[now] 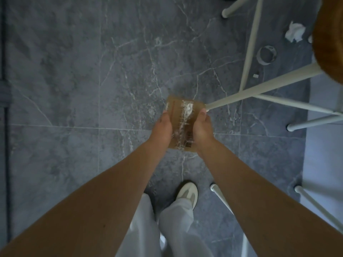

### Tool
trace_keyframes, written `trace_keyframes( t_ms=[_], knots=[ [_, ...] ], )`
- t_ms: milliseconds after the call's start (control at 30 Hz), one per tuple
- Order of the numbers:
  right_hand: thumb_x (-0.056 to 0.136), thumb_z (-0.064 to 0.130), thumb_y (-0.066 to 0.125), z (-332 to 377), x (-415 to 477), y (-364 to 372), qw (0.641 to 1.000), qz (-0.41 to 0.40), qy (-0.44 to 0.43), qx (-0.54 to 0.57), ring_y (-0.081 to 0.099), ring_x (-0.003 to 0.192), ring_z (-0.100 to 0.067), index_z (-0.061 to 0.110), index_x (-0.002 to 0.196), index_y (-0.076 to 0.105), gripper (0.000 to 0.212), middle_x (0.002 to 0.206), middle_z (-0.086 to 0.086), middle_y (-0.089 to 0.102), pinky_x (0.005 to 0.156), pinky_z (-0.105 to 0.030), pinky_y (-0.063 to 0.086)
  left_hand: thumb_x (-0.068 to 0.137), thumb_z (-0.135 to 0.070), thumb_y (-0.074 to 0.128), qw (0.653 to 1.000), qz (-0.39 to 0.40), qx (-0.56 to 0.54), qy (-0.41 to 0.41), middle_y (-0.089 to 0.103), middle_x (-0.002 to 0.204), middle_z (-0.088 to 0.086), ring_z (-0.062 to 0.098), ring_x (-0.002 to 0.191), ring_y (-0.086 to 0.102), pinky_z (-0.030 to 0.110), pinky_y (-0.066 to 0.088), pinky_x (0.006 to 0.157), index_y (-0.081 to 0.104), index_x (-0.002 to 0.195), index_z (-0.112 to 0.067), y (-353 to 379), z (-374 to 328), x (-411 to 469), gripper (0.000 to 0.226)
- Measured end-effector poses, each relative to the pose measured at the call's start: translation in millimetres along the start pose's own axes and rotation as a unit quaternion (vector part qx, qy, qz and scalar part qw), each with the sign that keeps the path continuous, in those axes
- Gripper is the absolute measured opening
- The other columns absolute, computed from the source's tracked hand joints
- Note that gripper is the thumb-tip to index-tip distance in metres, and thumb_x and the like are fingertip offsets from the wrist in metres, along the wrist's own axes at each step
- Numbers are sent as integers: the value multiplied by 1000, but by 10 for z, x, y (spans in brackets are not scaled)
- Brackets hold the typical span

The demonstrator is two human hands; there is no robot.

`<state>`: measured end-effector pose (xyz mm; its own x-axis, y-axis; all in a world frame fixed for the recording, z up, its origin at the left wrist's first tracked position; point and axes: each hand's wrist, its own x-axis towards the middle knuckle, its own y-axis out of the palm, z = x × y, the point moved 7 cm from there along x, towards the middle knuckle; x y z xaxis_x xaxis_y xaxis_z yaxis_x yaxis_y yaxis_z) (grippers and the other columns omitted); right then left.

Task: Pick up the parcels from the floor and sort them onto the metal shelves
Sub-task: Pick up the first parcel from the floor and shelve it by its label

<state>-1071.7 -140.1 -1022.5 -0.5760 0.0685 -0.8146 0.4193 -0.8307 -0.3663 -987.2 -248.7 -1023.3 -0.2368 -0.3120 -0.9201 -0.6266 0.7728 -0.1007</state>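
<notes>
Parcel (181, 113): a small brown cardboard parcel, sealed with clear tape and barcoded near one corner, is held above the floor between both hands.
Left hand (163, 127): the grip is clamped on the parcel's left edge, thumb laid along it; the fingers are hidden behind the parcel.
Right hand (202, 127): the grip is clamped on the parcel's right edge in the same manner.
Floor (74, 80): grey marbled tiles are seen beneath the parcel.
Stool (278, 83): white legs and a wooden seat are located to the right.
Floor items: crumpled white paper (295, 32) and a tape ring (259, 57) lie under the stool, well apart from the parcel.
Footwear: a white shoe (187, 193) is seen below the hands.
</notes>
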Motion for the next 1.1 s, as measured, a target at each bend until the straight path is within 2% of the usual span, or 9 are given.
trace_keyframes(
  t_ms=[67, 167, 233, 333, 467, 600, 733, 933, 1100],
  knots=[
    [108, 48, 18, 137, -164, -25, 1000, 8, 1, 6, 45, 139, -34, 20, 156, 31, 57, 154, -12, 45, 117, -48, 36, 108, -47, 22, 1000, -2, -3, 11, 68, 127, 14, 25, 111, 66, 40, 52, 99, 67, 126, -19, -51, -144, -198, 56],
    [108, 48, 19, 439, -477, -68, 1000, 22, -5, 10, 41, 143, -33, 19, 159, 26, 58, 159, -12, 39, 118, -45, 33, 107, -48, 24, 1000, -12, -6, 28, 65, 133, 13, 28, 119, 62, 44, 46, 109, 61, 135, -14, -203, -394, -517, 57],
    [108, 48, 19, 693, -728, -87, 999, 33, -14, 6, 40, 144, -32, 19, 158, 26, 59, 160, -12, 38, 117, -43, 32, 107, -47, 24, 999, -19, -14, 40, 67, 121, 8, 23, 106, 65, 37, 48, 102, 65, 127, -15, -333, -596, -771, 56],
    [107, 50, 19, 1155, -1185, -114, 998, 37, -39, -21, 41, 143, -32, 18, 157, 32, 60, 158, -11, 40, 119, -45, 32, 107, -46, 23, 997, -27, -28, 64, 69, 124, 11, 28, 114, 65, 43, 48, 107, 67, 128, -19, -559, -943, -1198, 55],
    [107, 52, 16, 1772, -1866, -106, 993, 67, -78, -50, 37, 146, -31, 21, 157, 31, 61, 161, -9, 37, 121, -46, 27, 108, -40, 22, 992, -45, -52, 105, 72, 114, 11, 27, 108, 67, 41, 51, 102, 71, 99, -25, -914, -1368, -1794, 52],
    [107, 52, 18, 2279, -2576, -84, 990, 96, -93, -46, 35, 147, -30, 19, 157, 29, 61, 162, -9, 34, 117, -42, 29, 107, -42, 26, 985, -93, -82, 123, 64, 125, 6, 25, 115, 61, 32, 45, 100, 63, 130, -14, -1309, -1621, -2376, 52],
    [106, 56, 18, 2563, -3214, -78, 985, 119, -104, -63, 34, 148, -30, 18, 158, 30, 65, 163, -9, 34, 119, -43, 26, 107, -39, 31, 975, -118, -102, 157, 65, 114, 7, 12, 86, 58, 29, 41, 80, 68, 116, -13, -1621, -1699, -2905, 46],
    [105, 57, 20, 2815, -4087, -59, 974, 156, -138, -83, 43, 142, -29, 16, 154, 39, 67, 157, -11, 44, 118, -42, 33, 107, -45, 29, 963, -160, -148, 161, 62, 135, 20, 33, 123, 59, 45, 44, 109, 62, 136, -9, -2039, -1784, -3735, 56],
    [106, 56, 22, 3135, -4870, -73, 961, 187, -178, -102, 34, 148, -27, 14, 157, 31, 67, 163, -9, 33, 118, -39, 27, 109, -40, 29, 934, -205, -183, 227, 59, 142, 15, 30, 127, 57, 45, 45, 110, 58, 138, -12, -2446, -2056, -4510, 50]
  ],
)
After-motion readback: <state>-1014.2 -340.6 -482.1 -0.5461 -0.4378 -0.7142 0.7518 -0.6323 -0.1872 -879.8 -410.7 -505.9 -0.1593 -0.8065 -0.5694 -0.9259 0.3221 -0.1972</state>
